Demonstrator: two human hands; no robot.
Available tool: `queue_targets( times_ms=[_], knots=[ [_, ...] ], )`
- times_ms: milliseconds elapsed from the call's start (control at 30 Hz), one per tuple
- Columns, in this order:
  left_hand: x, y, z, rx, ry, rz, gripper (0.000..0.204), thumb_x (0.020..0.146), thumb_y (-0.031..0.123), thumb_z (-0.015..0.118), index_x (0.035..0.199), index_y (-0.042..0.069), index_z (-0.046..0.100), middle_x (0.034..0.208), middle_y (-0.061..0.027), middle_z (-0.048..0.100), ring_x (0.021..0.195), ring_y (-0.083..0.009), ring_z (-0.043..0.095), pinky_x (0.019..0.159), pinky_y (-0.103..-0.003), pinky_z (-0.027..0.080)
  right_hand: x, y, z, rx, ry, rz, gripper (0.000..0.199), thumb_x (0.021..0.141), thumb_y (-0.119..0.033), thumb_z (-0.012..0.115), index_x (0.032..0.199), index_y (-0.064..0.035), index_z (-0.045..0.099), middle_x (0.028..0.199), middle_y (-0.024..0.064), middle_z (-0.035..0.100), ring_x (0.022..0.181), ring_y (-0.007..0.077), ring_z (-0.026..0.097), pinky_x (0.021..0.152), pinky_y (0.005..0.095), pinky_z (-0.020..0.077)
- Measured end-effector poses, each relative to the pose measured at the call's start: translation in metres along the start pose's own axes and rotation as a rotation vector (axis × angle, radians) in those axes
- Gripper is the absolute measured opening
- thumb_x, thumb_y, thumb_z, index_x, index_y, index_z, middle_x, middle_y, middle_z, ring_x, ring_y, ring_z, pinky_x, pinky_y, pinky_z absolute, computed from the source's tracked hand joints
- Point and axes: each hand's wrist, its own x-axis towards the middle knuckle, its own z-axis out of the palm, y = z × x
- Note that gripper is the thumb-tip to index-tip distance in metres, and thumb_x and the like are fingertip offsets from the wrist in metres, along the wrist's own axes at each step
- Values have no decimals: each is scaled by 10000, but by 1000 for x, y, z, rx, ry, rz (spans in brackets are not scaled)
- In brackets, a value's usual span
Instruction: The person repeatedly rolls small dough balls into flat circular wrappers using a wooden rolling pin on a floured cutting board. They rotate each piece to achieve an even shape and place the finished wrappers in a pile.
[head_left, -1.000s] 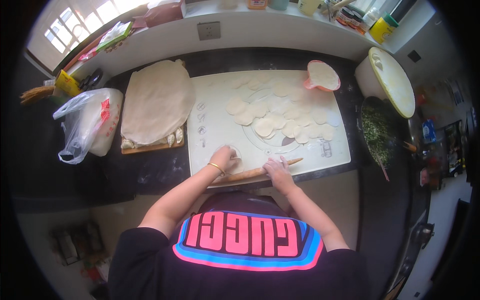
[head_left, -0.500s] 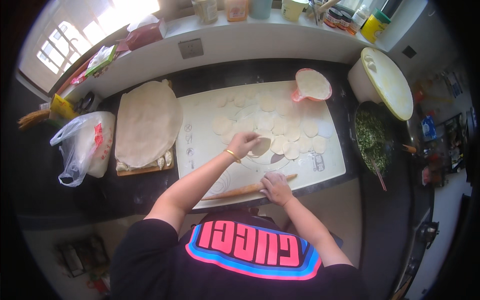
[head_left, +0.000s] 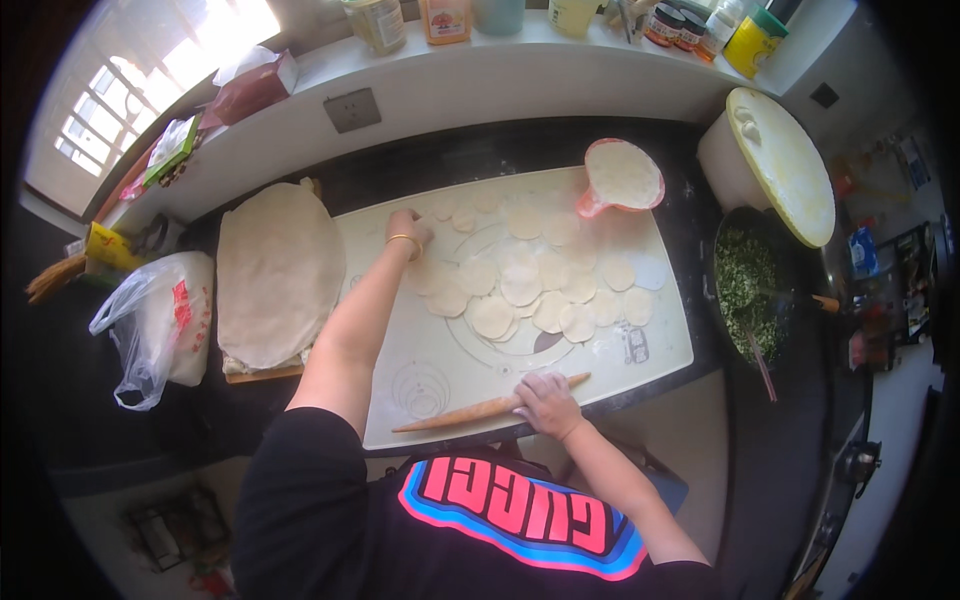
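My left hand (head_left: 408, 230), with a gold bracelet on its wrist, reaches to the far left part of the pale pastry mat (head_left: 640, 365). Its fingers are bent down and pressed together near small flattened dough pieces (head_left: 463, 218); whatever they may hold is hidden. At the mat's near edge my right hand (head_left: 548, 403) is closed on a tapered wooden rolling pin (head_left: 460, 413), toward its right end. Several thin round dough wrappers (head_left: 520, 283) lie overlapping in the middle. One wrapper (head_left: 492, 317) sits at the near left of that group.
Left of the mat, a dough sheet (head_left: 280, 275) covers a wooden board; beside it stands a plastic bag (head_left: 185, 320). A red-rimmed flour scoop (head_left: 625, 175) rests at the far right. Beyond are a pale tub (head_left: 790, 165) and a pan of chopped green filling (head_left: 745, 285) with chopsticks.
My left hand has set a wrapper down on the group and moved away to the far left of the mat. My right hand stays on the rolling pin. The view has shifted slightly.
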Motion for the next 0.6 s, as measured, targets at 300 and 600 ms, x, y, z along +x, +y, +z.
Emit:
queue_targets(
  times_ms=[300, 600],
  knots=[
    [-180, -35, -31, -36, -579, 323, 277, 668, 249, 717, 793, 6, 675, 746, -129, 669, 685, -186, 635, 653, -316, 494, -2, 0, 3, 24, -8, 2, 416, 735, -352, 663, 1061, -127, 537, 1105, 79, 511, 1049, 244, 475, 907, 418, 332],
    [-278, -67, -32, 19, -18, 358, 245, 680, 151, 691, 883, 30, 625, 916, -150, 592, 854, -321, 582, 743, -387, 480, -2, 0, 7, 24, 45, -9, 438, 681, -278, 712, 1044, -119, 525, 1108, 72, 503, 1060, 258, 481, 890, 432, 340]
  ],
)
